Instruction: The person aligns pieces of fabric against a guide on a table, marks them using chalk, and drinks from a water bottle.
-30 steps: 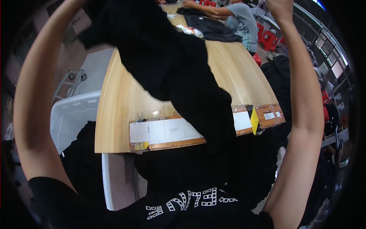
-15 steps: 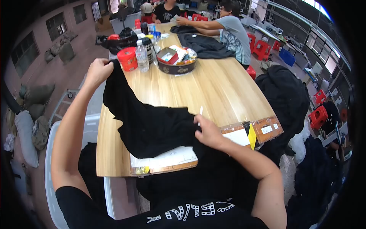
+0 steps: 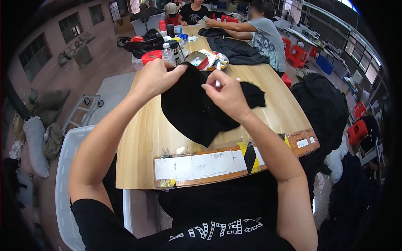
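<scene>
A black piece of fabric (image 3: 192, 108) hangs partly raised over the wooden table, its far end spread to the right behind my right hand. My left hand (image 3: 157, 79) is closed, pinching the fabric's upper edge between thumb and fingers. Close by on the right, my right hand (image 3: 229, 95) is curled around a slim white pen-like stick (image 3: 218, 75) that points up. That hand is in front of the fabric; whether it also grips the cloth I cannot tell. Below the cloth, a strip of white paper (image 3: 201, 165) is taped along the table's near edge.
On the table (image 3: 140, 167) stand a red-lidded tub (image 3: 151, 56), a plastic bottle (image 3: 168, 54) and a round tin (image 3: 226, 62) of small items. Dark garments (image 3: 238, 51) lie farther back near two people. A white bin (image 3: 69, 180) is at left, a dark cloth heap (image 3: 320, 113) at right.
My left hand has moved right with the fabric's edge, and my right hand has risen away from me. The hands are closer together; the fabric has lifted off the paper strip, which now shows.
</scene>
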`<move>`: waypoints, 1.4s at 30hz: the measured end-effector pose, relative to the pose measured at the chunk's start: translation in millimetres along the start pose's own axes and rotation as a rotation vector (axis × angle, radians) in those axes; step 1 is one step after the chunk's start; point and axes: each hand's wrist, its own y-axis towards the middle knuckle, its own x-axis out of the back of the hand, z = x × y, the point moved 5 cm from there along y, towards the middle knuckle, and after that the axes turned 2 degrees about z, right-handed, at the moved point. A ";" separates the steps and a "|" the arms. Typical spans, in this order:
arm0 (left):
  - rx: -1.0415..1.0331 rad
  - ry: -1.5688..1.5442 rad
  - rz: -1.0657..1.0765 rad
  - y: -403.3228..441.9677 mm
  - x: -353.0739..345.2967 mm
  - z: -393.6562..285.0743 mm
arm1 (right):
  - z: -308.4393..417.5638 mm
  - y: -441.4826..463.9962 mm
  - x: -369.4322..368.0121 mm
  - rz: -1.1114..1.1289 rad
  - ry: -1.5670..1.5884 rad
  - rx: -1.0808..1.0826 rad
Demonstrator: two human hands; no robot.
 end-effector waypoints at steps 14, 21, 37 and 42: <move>0.020 -0.155 0.010 13.5 -14.2 -0.3 | -62.3 -13.9 -47.3 0.027 0.225 -0.158; -0.050 -0.117 0.279 12.1 -10.9 20.8 | -86.1 3.1 -21.8 -0.086 -0.150 -0.048; -0.481 0.150 -0.042 -148.6 -126.0 108.0 | -75.2 -149.9 -15.1 0.102 -0.580 0.243; -0.354 -0.027 -0.111 -199.1 -124.3 102.1 | -62.0 -187.1 -20.0 0.169 -0.511 0.190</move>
